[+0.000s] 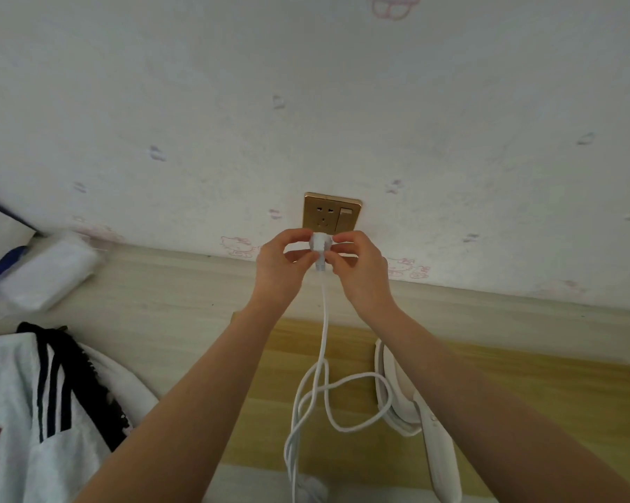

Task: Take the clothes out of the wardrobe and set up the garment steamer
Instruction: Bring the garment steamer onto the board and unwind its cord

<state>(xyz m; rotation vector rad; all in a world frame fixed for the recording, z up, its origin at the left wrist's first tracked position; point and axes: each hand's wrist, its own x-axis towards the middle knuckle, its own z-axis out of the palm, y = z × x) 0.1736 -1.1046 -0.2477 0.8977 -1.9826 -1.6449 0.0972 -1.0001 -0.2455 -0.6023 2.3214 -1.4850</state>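
Both hands hold a white plug (320,245) just below a gold wall socket (331,214). My left hand (282,265) pinches the plug's left side and my right hand (360,266) pinches its right side. The plug's white cord (323,343) hangs down and loops over a light wooden surface. A white handheld garment steamer (418,422) lies on that surface at the lower right, partly behind my right forearm. A white garment with black stripes (41,404) lies at the lower left.
The socket plate has a switch (346,216) on its right half. A wrapped white packet (48,274) rests against the wall at the left. Pale patterned wallpaper covers the wall above a light wooden ledge (168,285).
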